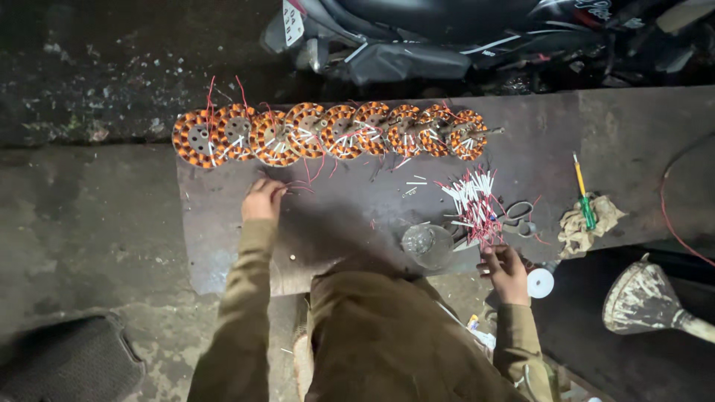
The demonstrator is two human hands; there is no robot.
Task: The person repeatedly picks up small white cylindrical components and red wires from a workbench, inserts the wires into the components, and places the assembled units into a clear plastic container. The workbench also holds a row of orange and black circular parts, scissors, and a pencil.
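Nine copper-wound stator coils (328, 134) stand in a row along the far edge of the workbench (640, 126). Left hand (263, 199), fingers pinched on red wire leads (302, 187), rests just below the third coil. Right hand (506, 269), fingers loosely curled, touches the bundle of white-sleeved red wires (473, 201) near the front edge, beside scissors (518, 217)
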